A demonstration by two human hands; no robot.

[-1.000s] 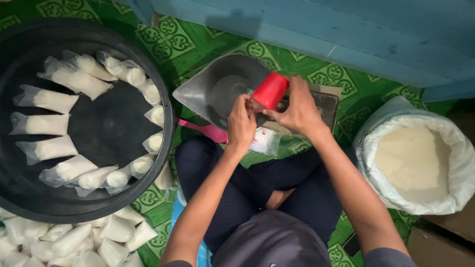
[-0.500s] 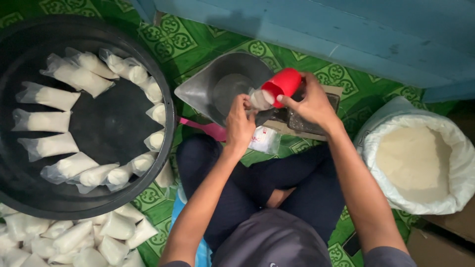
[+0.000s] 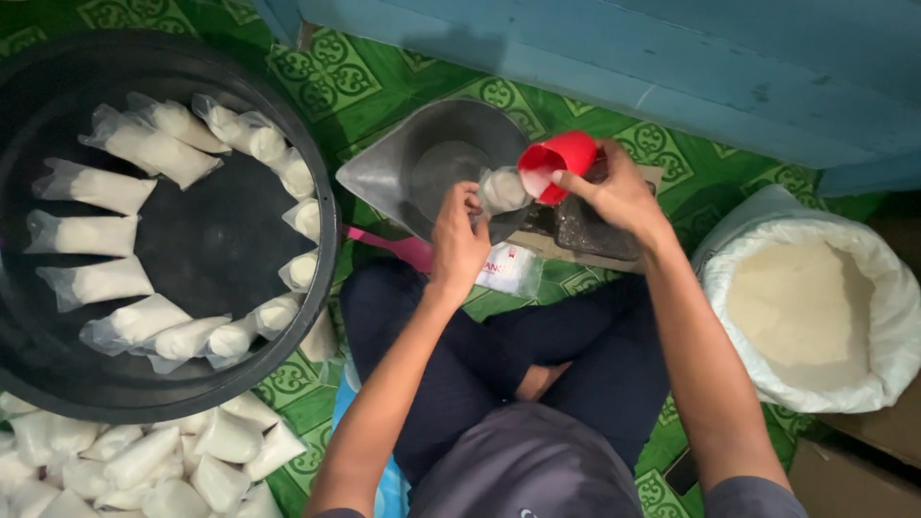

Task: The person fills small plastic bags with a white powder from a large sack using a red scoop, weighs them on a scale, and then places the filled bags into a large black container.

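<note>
Red cup (image 3: 559,158) gripped in right hand (image 3: 619,197), tipped into small bag (image 3: 502,189) seemingly pinched by left hand (image 3: 459,240).

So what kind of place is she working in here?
Likely a home floor set up for packing: a green patterned mat, an open sack of white grain, and a black basin ringed with filled small bags.

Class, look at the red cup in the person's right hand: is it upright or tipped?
Tipped. The red cup lies on its side in the right hand, its open mouth facing the small clear bag held by the left hand.
</note>
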